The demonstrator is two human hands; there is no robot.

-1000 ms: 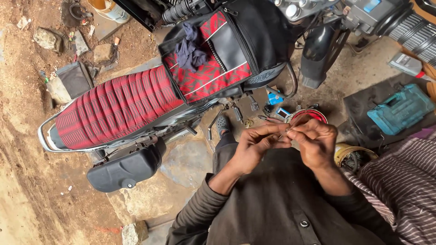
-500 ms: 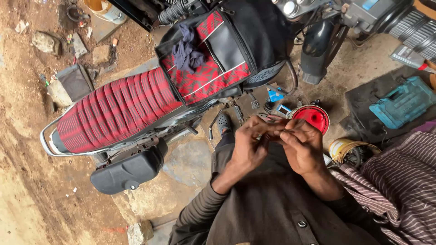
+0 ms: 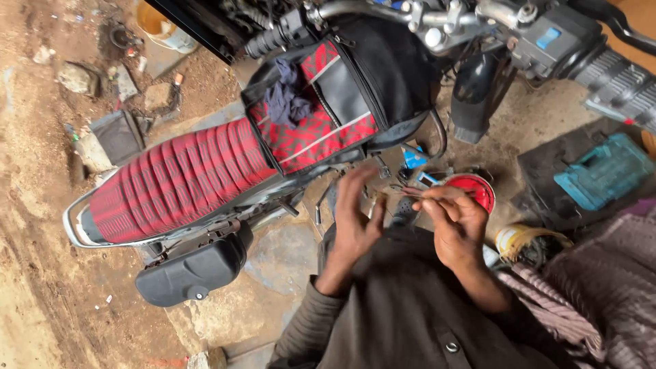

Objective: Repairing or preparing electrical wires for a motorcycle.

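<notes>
Small part pinched in right hand.

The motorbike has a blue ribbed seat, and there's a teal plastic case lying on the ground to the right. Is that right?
Not quite. In the head view the motorbike's ribbed seat is red with dark stripes, not blue. The rest holds: a teal plastic case does lie on the ground to the right.

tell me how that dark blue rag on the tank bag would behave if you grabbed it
The dark blue rag lies crumpled in soft folds, so it would probably hang floppy and weigh little. It sits loose on the red and black tank bag, so it likely lifts free. As cloth, it is unlikely to roll or break.
</notes>
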